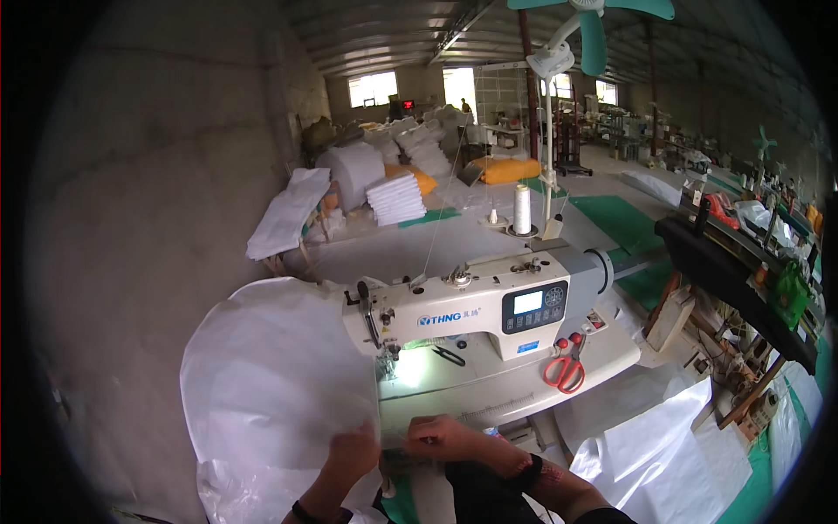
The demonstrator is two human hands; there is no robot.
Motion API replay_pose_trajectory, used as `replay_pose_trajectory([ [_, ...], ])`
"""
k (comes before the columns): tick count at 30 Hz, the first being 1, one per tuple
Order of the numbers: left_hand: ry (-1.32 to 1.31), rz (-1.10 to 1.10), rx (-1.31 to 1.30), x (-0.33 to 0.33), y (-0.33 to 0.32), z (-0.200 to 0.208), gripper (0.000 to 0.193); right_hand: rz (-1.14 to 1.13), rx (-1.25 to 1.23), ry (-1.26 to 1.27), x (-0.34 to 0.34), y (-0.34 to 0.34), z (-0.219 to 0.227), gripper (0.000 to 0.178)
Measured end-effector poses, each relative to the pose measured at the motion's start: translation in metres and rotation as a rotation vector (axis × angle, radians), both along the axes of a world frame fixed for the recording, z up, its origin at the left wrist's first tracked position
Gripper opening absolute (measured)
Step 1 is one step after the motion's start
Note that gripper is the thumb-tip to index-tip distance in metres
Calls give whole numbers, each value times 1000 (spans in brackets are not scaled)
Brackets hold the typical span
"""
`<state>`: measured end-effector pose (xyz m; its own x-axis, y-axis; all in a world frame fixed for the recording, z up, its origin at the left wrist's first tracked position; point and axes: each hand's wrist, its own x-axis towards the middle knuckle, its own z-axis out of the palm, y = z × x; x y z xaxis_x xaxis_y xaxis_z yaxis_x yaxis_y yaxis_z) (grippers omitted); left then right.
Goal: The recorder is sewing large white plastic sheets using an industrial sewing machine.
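Note:
A white sewing machine (pixel 454 316) stands before me, its lamp lighting the bed under the needle. My right hand (pixel 441 437) is closed just off the near edge of the machine bed (pixel 497 397); whatever lies between its fingers is too small to make out. Just left of it is my left hand (pixel 353 451), blurred, its fingers unclear, in front of a large white sheet (pixel 271 375) that hangs at the machine's left side. On the bed rest small black thread snips (pixel 449 355) and red-handled scissors (pixel 565 374).
A white thread cone (pixel 522 211) stands behind the machine, below a green-bladed fan (pixel 593 39). White sheeting (pixel 650 450) lies at the lower right. Folded white stacks (pixel 397 199) and a yellow bundle (pixel 506 170) sit farther back. A bare wall (pixel 148 262) rises on the left.

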<state>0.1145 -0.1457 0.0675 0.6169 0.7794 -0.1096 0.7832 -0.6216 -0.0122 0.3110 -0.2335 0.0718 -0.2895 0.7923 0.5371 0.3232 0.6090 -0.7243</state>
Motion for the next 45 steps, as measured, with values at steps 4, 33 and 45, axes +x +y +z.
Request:
replay_pose_trajectory([
  [4,-484,-695,531,17,-13,12,26,-177,169,-241,4,-11,-8,10],
  [33,-2154,-40,-854,-67,24,-13,30,-1202,138,326,433,-37,0,44],
  [45,-2267,10,-848,-91,138,42,25,-1337,340,-554,515,-58,50,23],
])
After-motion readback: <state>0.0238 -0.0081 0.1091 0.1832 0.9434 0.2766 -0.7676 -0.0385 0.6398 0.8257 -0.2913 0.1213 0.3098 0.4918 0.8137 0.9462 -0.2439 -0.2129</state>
